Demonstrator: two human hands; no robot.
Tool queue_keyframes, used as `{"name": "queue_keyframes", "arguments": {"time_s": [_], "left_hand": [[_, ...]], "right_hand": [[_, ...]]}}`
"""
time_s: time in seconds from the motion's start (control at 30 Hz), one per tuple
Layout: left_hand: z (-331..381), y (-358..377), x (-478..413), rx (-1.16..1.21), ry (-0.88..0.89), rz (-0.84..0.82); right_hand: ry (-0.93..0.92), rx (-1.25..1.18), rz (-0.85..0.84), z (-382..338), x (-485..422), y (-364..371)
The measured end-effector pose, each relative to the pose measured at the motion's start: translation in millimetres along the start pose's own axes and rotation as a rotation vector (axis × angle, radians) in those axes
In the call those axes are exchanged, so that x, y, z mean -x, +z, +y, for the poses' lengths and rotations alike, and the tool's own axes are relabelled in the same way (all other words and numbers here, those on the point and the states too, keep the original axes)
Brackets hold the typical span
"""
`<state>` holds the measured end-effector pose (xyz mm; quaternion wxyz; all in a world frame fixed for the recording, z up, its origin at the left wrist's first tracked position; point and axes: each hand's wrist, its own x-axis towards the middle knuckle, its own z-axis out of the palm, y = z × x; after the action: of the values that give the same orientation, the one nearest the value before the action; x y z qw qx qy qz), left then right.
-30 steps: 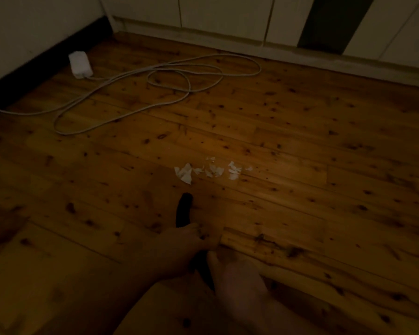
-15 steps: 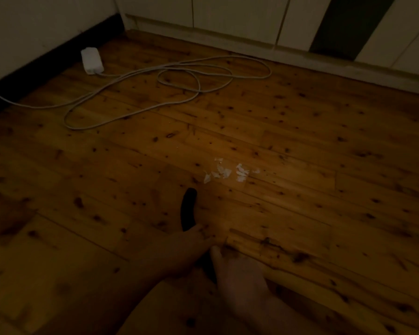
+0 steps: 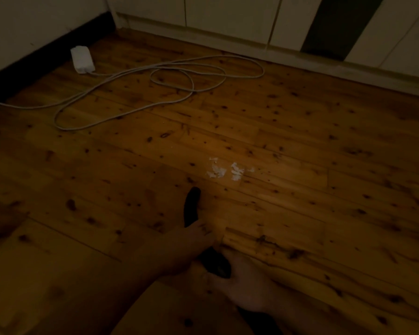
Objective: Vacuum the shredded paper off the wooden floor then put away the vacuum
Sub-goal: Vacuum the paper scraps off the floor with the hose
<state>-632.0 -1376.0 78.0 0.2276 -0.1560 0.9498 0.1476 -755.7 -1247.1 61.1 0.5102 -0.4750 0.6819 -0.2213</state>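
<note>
A small black handheld vacuum (image 3: 191, 209) points its nozzle up the wooden floor (image 3: 300, 189). Its tip stops a short way below and left of the white paper shreds (image 3: 218, 170), which lie in a lit patch. More shreds (image 3: 237, 174) sit just to the right. My left hand (image 3: 186, 247) grips the vacuum's body from the left. My right hand (image 3: 247, 284) holds its rear end from the right. The middle of the vacuum is hidden under both hands. The room is dim.
A white power adapter (image 3: 82, 59) lies near the dark skirting at the upper left, and its long white cable (image 3: 169, 78) loops across the floor beyond the shreds. White cupboard doors (image 3: 228, 15) with a dark gap (image 3: 339, 22) line the far wall.
The largest shred at the left of the pile is gone and fewer pieces remain. The vacuum nozzle stays just below the pile; both hands keep their hold.
</note>
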Motion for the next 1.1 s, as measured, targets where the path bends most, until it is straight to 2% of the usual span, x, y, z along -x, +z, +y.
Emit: {"name": "queue_keyframes", "arguments": {"time_s": [0.2,0.33,1.1], "left_hand": [[5,2,-7,0.011,0.046,0.038],[10,-1,-9,-0.001,0.083,0.024],[0,-21,-13,0.017,0.001,0.129]], "right_hand": [[0.004,0.238,0.104,5,8,-4],[0.044,0.318,0.108,11,6,-10],[0.006,0.261,0.092,-1,-21,-36]]}}
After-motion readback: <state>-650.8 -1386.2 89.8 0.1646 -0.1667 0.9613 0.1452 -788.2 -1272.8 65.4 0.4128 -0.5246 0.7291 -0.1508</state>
